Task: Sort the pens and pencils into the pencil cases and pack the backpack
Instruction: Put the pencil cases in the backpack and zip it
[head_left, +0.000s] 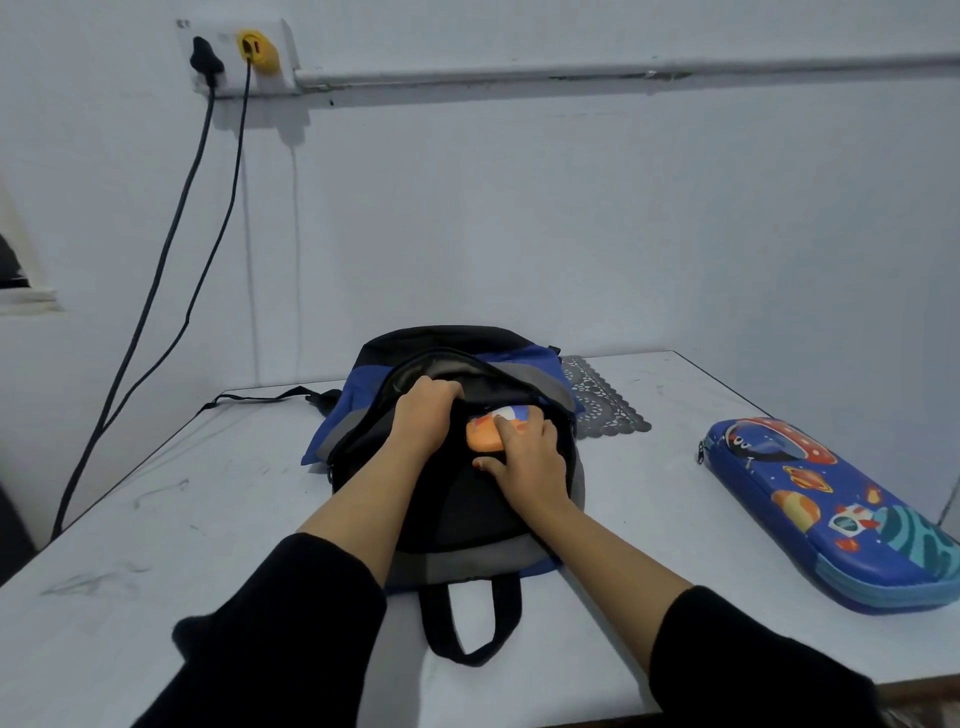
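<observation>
Head view: the left hand has its grip curled round the upper lip of the backpack, holding the mouth open. The right hand grips the orange pencil case, fingers over it and thumb below, with the case partly inside the opening just beneath the left grip. The mouth looks narrow, so the case could snag on the zip edge, or the lip could slip free and drop onto it. The blue space-print pencil case lies on the bench, well right of the right grip, unpacked.
</observation>
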